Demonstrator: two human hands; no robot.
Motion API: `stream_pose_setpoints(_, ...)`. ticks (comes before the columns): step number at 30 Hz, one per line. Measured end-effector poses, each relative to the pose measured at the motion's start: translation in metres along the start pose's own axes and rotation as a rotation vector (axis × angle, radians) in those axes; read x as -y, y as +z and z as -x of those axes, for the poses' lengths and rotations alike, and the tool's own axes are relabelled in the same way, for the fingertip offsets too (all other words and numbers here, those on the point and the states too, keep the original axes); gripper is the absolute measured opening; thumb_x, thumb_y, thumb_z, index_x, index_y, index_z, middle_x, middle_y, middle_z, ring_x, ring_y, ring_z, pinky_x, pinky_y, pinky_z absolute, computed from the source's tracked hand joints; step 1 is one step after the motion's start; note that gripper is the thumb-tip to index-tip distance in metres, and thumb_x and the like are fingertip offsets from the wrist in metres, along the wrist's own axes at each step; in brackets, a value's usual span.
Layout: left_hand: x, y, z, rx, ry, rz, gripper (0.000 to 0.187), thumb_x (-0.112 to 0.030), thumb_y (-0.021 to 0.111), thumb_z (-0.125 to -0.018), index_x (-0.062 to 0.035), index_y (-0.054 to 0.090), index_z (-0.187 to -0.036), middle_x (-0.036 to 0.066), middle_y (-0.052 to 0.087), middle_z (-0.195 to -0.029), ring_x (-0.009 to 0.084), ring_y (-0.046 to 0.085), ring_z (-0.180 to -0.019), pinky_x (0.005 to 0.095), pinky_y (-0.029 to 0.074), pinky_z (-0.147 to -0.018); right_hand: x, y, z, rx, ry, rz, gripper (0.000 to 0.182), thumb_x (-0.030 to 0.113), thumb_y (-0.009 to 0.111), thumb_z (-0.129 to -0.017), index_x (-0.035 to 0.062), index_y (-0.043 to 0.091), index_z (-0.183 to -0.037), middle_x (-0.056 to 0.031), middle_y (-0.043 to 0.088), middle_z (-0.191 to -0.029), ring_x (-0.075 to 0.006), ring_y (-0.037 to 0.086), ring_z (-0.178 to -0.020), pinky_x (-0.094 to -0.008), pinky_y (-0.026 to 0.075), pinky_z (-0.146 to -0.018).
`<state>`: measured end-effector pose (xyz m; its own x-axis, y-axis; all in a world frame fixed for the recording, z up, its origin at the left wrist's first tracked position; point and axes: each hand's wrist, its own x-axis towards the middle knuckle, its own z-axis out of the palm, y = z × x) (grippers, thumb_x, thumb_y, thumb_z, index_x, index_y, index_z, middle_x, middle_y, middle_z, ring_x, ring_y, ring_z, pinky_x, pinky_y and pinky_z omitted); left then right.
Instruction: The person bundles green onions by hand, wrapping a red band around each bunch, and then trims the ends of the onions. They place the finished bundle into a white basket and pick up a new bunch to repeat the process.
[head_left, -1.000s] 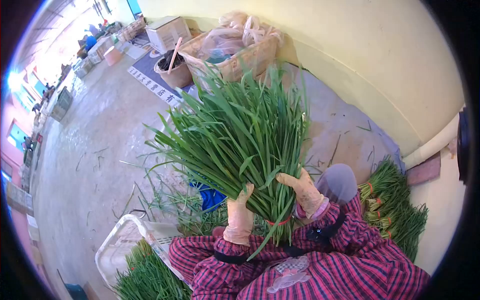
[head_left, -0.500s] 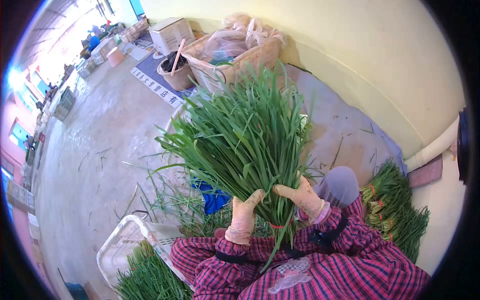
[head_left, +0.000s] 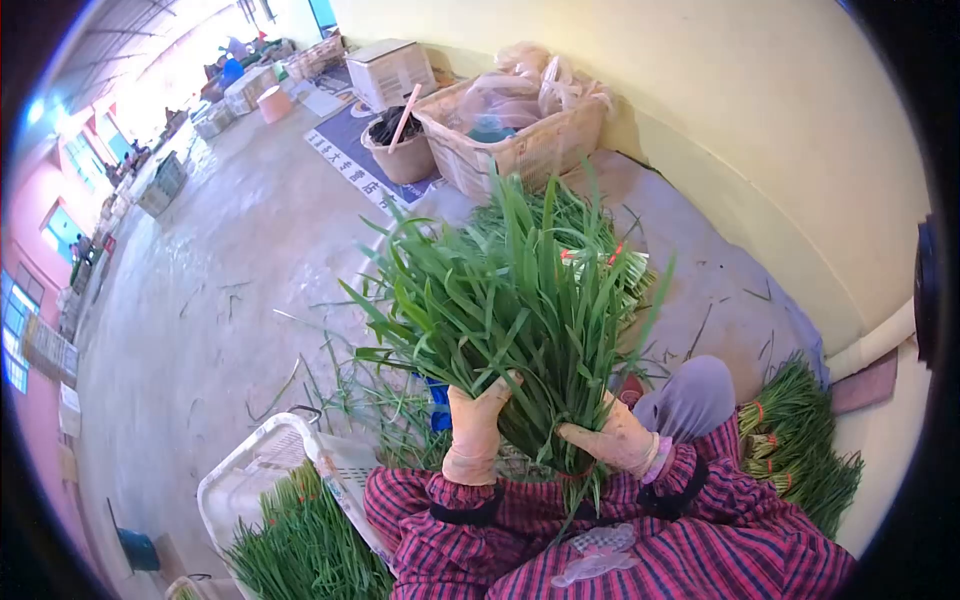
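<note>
A large bunch of long green leaves [head_left: 510, 310] stands upright in front of my body, with a red band [head_left: 577, 472] round its lower end. My left hand [head_left: 476, 430], in a pale glove, is wrapped round the left side of the bunch, thumb on the near side. On the right side my gloved right hand [head_left: 612, 440] grips it low down, just above the band. The fingers behind the leaves are hidden on both hands. Behind the held bunch, more tied greens [head_left: 630, 270] lie on the sheet.
At lower left stands a white basket [head_left: 262, 447] with greens inside. Tied bundles [head_left: 795, 440] lie on my right by the wall. A large basket [head_left: 465, 160] with plastic bags, a small bucket [head_left: 402, 160] and a box [head_left: 392, 75] are farther back. Loose leaves litter the floor.
The bunch has come lower and more upright, and its leaves are less fanned to the left. Both hands have moved down slightly with it. The view has shifted, showing the greens behind.
</note>
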<state>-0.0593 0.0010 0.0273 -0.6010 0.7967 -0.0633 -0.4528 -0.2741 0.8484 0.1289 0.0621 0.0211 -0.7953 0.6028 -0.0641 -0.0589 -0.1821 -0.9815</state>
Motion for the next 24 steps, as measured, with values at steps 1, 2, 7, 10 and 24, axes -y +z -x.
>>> stream_pose_setpoints(1,0.001,-0.001,-0.001,-0.013,-0.010,0.022,0.040,0.004,0.073,-0.078,-0.0033,0.060,-0.116,0.003,0.068,-0.102,0.0139,0.065,-0.088,0.0282,0.053,-0.081,0.003,0.000,0.000,-0.002,0.050,0.002,0.069,-0.001,0.070,-0.085,0.0035,0.034,-0.144,-0.0059,0.049,-0.138,-0.0136,0.045,-0.125,-0.0325,0.036,-0.108)
stream_pose_setpoints(2,0.003,-0.001,-0.002,-0.024,-0.020,0.045,0.039,0.005,0.073,-0.078,-0.0026,0.061,-0.115,0.003,0.068,-0.103,0.0139,0.065,-0.088,0.0282,0.053,-0.081,0.006,0.001,-0.001,-0.003,0.099,0.005,0.075,0.000,0.072,-0.083,0.0028,0.031,-0.146,-0.0074,0.046,-0.141,-0.0144,0.043,-0.127,-0.0329,0.035,-0.109)
stream_pose_setpoints(7,0.002,0.002,-0.005,-0.102,-0.021,0.119,0.038,0.006,0.073,-0.079,-0.0015,0.061,-0.114,0.004,0.068,-0.104,0.0147,0.065,-0.089,0.0288,0.053,-0.083,0.053,0.006,-0.015,-0.320,-0.343,0.311,0.088,0.007,0.080,-0.076,0.0009,0.031,-0.149,-0.0143,0.040,-0.146,-0.0230,0.042,-0.131,-0.0355,0.032,-0.112)
stream_pose_setpoints(10,0.002,0.001,-0.007,-0.106,0.034,0.095,0.040,0.005,0.073,-0.079,-0.0016,0.061,-0.116,0.004,0.068,-0.105,0.0158,0.065,-0.090,0.0302,0.053,-0.084,0.103,0.013,-0.025,-0.466,-0.703,0.803,0.066,0.018,0.078,-0.077,0.0080,0.052,-0.137,-0.0124,0.056,-0.125,-0.0278,0.053,-0.117,-0.0373,0.039,-0.104)
stream_pose_setpoints(24,0.002,0.002,-0.002,-0.047,0.045,0.089,0.047,0.003,0.065,-0.084,-0.0006,0.052,-0.129,0.006,0.062,-0.119,0.0167,0.063,-0.102,0.0321,0.052,-0.089,0.145,0.056,-0.099,-0.169,-0.831,1.564,0.032,0.034,0.072,-0.079,0.0218,0.070,-0.109,-0.0031,0.057,-0.093,-0.0237,0.053,-0.087,-0.0383,0.042,-0.077)
